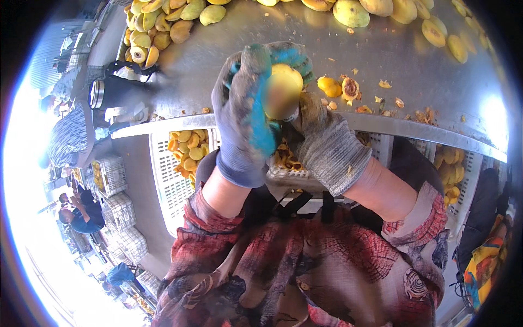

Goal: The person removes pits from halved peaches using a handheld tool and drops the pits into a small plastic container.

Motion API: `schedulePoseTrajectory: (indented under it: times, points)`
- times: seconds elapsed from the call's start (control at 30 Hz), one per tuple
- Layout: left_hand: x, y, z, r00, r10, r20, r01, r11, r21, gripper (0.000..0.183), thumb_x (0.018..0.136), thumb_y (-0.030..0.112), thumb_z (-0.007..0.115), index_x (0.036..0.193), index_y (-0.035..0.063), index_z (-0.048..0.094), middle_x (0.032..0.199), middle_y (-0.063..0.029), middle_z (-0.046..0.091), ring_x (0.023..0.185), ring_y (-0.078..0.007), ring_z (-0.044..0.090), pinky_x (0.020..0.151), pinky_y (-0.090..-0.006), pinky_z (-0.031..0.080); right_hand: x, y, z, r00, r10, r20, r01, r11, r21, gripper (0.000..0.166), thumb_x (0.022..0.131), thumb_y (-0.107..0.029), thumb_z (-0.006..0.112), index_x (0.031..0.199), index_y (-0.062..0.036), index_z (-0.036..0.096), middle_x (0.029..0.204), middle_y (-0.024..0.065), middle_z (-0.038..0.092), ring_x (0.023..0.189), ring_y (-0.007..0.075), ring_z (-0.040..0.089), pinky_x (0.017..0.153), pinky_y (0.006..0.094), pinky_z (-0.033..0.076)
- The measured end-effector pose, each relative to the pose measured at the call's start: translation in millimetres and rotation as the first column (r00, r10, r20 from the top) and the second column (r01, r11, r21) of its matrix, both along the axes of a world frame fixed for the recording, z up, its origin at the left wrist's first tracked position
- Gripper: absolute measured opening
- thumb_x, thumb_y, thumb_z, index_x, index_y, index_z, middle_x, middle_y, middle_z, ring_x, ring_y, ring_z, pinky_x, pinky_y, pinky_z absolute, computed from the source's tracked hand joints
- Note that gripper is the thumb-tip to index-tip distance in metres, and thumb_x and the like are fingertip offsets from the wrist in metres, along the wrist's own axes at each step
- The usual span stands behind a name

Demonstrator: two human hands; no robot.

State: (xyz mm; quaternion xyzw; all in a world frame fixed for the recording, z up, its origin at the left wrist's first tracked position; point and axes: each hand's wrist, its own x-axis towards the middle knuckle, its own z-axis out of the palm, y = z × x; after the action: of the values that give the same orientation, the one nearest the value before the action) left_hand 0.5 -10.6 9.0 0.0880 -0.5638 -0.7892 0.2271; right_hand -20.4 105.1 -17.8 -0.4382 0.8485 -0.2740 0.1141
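Gloved in grey and teal, my left hand (247, 102) is closed around one side of a yellow fruit half (282, 90), held up over the near edge of the metal table (196, 86). My right hand (316, 118), in a grey knit glove, meets the same fruit from the right and below. The fruit's lower part is blurred, and whether the right hand holds a small tool cannot be told. Just right of the hands, a yellow fruit piece (329, 86) and an opened half with a brown centre (350, 88) lie on the table.
Heaped yellow fruit (159, 28) lies at the table's far left, with more along the far edge. A black bag (118, 90) is at the left. Below the table edge stand white plastic crates (167, 184) of fruit halves. People work at far left, one in dark clothing (86, 214).
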Motion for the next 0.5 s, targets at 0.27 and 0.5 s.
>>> schedulePoseTrajectory:
  times: [0.27, 0.5]
  points:
    - [-3.9, -10.1, 9.2, 0.947, -0.246, 0.207, 0.263, 0.963, -0.059, 0.022, 0.083, 0.015, 0.058, 0.095, -0.0026, 0.058, 0.087, -0.0096, 0.062, 0.079, -0.0147, 0.059, 0.071, -0.0254, 0.048, 10.0, 7.7, -2.9, 0.995, 0.012, 0.102, 0.003, 0.990, -0.144, 0.031, 0.079, -0.026, 0.056, 0.103, -0.0059, 0.055, 0.101, 0.0178, 0.049, 0.090, 0.0320, 0.051, 0.078, 0.0406, 0.044]
    - [2.3, -22.2, -1.7, 0.927, -0.341, 0.154, 0.356, 0.931, -0.085, 0.022, 0.077, 0.012, 0.063, 0.094, -0.0028, 0.058, 0.082, -0.0061, 0.061, 0.077, -0.0139, 0.059, 0.071, -0.0258, 0.048, 9.9, 15.3, -16.8, 0.972, 0.193, -0.136, -0.229, 0.911, -0.344, 0.021, 0.081, -0.021, 0.055, 0.096, -0.0066, 0.056, 0.085, 0.0142, 0.054, 0.070, 0.0246, 0.056, 0.060, 0.0365, 0.047]
